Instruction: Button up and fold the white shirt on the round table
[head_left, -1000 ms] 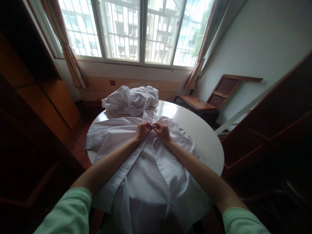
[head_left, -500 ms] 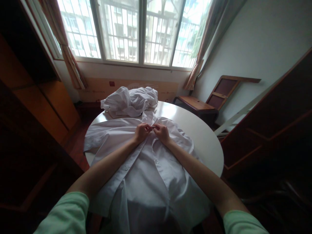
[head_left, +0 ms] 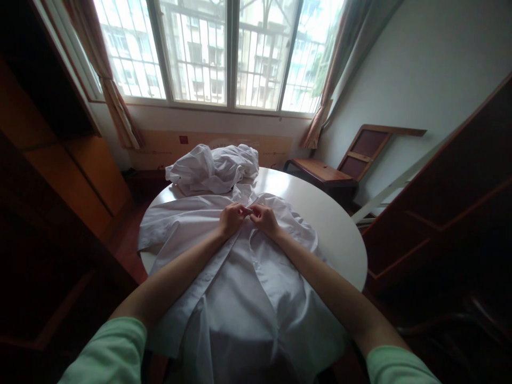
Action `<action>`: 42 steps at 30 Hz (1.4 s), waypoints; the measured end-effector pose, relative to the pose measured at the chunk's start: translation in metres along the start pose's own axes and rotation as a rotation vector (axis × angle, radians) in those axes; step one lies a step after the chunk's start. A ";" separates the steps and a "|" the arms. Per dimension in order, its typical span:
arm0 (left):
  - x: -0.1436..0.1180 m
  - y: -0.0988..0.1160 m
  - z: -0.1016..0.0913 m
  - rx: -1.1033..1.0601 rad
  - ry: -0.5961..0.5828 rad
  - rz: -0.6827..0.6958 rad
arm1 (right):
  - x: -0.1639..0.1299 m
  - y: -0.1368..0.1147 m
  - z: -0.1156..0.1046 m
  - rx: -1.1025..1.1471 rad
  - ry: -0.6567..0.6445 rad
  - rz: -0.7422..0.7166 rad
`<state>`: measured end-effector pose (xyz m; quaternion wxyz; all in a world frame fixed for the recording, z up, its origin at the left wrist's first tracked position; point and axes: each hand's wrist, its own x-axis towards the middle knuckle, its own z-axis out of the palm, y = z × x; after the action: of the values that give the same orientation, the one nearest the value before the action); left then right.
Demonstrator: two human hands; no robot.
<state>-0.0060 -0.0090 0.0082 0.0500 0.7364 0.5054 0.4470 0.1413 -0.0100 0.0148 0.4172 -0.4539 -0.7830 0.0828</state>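
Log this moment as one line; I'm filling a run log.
left hand: pinching shirt placket | right hand: pinching same spot | shirt: flat on table | pile: behind, untouched

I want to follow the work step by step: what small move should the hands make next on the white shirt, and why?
Probably finish fastening near the collar: left hand and right hand pinch the white shirt front edges together there.

short green sleeves (pale mint), bare forearms
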 end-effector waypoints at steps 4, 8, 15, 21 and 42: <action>0.000 0.000 0.000 0.022 -0.011 0.008 | -0.001 0.000 -0.001 -0.076 -0.033 -0.015; -0.001 0.002 0.000 0.031 -0.019 0.023 | -0.001 0.001 -0.005 -0.185 -0.077 -0.054; 0.000 0.000 0.001 -0.001 -0.030 0.033 | -0.004 0.001 -0.007 -0.262 -0.073 -0.107; 0.001 -0.003 0.001 -0.021 -0.036 0.055 | -0.004 0.001 -0.005 -0.236 -0.060 -0.139; 0.003 -0.010 0.005 -0.196 -0.038 0.110 | -0.007 -0.007 -0.008 -0.334 -0.054 -0.104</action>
<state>-0.0091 -0.0003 0.0021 0.1066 0.7629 0.4171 0.4823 0.1449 -0.0217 0.0195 0.3186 -0.4734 -0.8192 -0.0577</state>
